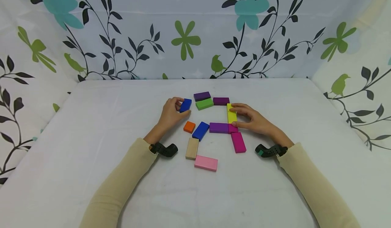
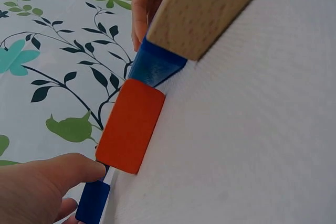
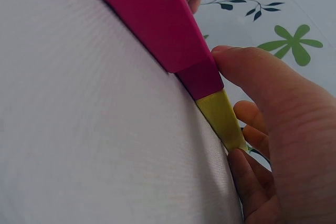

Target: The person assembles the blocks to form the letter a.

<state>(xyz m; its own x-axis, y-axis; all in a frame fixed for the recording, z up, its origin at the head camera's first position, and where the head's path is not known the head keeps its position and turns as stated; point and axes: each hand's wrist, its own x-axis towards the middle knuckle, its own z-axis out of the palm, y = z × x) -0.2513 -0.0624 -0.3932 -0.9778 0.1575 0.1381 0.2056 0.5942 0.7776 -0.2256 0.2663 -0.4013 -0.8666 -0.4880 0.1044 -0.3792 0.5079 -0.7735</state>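
Upper left of the block group, my left hand grips a blue block between thumb and fingers. In the left wrist view its thumb is beside that blue block, near the orange block. My right hand holds the yellow block by its ends, thumb near the small magenta block. The right wrist view shows the fingers round the yellow block, with the thumb touching near the magenta piece. A green block and two dark purple blocks lie between the hands.
Nearer the body are a purple block, a second blue block, a wooden block, a pink block and a larger magenta block. A patterned cloth stands behind the white table surface.
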